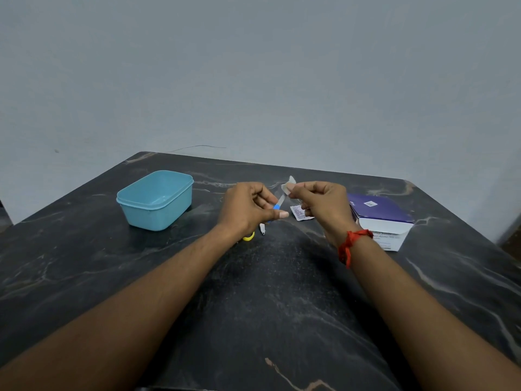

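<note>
My left hand (248, 207) holds a slim tool with a blue collar and a pale tip (278, 203), its fingers curled round the handle. My right hand (321, 204) pinches a small whitish wipe (289, 185) against the tool's tip, above the dark marble table (253, 292). A torn white sachet with print (299, 213) hangs from the lower fingers of the right hand or lies just under them; I cannot tell which. A red thread is tied round my right wrist.
A light blue plastic tub (155, 200) stands open at the left. A purple and white box (380, 214) lies at the right, on a printed white sheet. A yellow ring-shaped item (249, 236) and a small white pen-like piece (262, 229) lie under my left hand.
</note>
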